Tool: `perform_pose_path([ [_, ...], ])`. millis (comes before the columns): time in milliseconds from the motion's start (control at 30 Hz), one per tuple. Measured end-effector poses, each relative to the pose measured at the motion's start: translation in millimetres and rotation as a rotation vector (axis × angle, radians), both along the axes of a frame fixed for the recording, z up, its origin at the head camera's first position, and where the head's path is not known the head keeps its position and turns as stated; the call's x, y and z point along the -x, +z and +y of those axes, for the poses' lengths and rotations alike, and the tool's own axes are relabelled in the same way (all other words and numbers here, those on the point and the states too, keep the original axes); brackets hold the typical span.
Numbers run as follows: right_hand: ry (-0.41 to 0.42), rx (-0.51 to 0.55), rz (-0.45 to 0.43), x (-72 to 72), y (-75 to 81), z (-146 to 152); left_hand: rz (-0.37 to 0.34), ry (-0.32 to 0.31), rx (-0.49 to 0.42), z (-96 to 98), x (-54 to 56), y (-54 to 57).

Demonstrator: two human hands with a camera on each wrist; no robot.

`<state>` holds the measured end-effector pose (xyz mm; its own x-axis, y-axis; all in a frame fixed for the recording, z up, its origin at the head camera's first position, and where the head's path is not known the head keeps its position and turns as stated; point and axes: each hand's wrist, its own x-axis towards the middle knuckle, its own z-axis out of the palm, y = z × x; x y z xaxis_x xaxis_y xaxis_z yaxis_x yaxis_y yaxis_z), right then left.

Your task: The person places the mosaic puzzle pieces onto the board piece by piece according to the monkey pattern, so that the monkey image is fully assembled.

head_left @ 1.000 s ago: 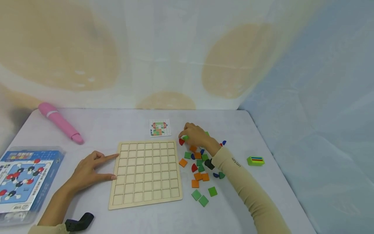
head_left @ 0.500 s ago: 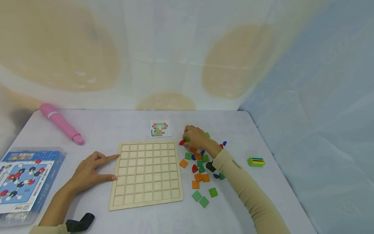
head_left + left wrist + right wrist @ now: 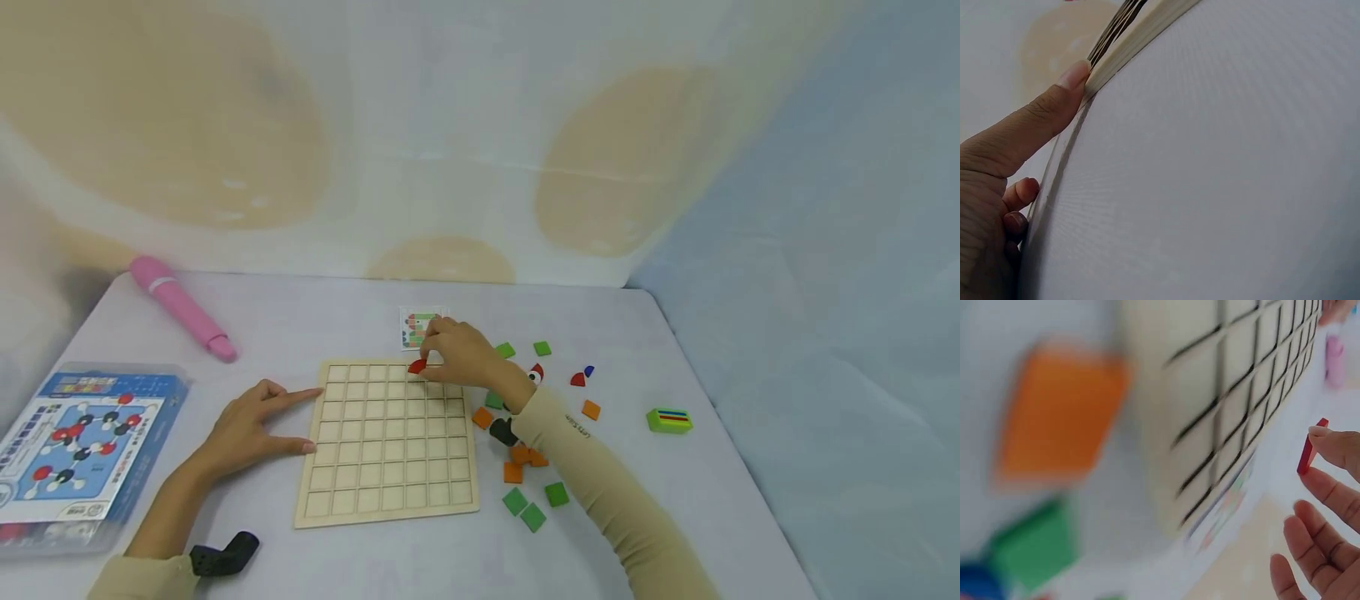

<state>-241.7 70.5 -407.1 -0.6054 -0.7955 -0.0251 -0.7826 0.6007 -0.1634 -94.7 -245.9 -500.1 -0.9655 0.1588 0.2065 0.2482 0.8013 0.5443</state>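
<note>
My right hand (image 3: 468, 354) pinches a red quarter-circle piece (image 3: 417, 367) between thumb and index finger, over the far edge of the wooden grid board (image 3: 375, 452). In the right wrist view the red piece (image 3: 1308, 453) stands on edge between the fingertips, its other fingers loosely spread. At the board's left edge, my left hand (image 3: 243, 433) touches the frame with a straight index finger and thumb. The left wrist view shows that thumb (image 3: 1041, 115) against the board's side. Behind the board lies a pattern card (image 3: 412, 332), partly covered by my right hand.
Loose green squares (image 3: 533, 517), orange squares (image 3: 513, 472) and red and blue pieces lie right of the board, some under my right arm. A green striped block (image 3: 669, 421) is farther right. On the left are a pink wand-like object (image 3: 183, 308) and a boxed molecule set (image 3: 82, 450).
My right hand has moved left from the loose pieces to the board's far edge, now with the red piece. My left hand stays at the board's left edge. The head view has shifted slightly.
</note>
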Motion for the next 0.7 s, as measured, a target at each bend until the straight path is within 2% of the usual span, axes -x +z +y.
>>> perform_pose_path([
  [333,0.040,-0.124,-0.009,-21.0,-13.0,-58.4,-0.057,0.001,-0.024,7.0,2.0,-0.6],
  [533,0.046,-0.162,0.017,-27.2,-16.0,-71.9,-0.079,0.001,-0.019,7.9,2.5,1.0],
  [700,0.040,-0.145,0.029,-26.5,-20.9,-77.0,-0.081,0.011,-0.007,6.0,2.3,1.9],
])
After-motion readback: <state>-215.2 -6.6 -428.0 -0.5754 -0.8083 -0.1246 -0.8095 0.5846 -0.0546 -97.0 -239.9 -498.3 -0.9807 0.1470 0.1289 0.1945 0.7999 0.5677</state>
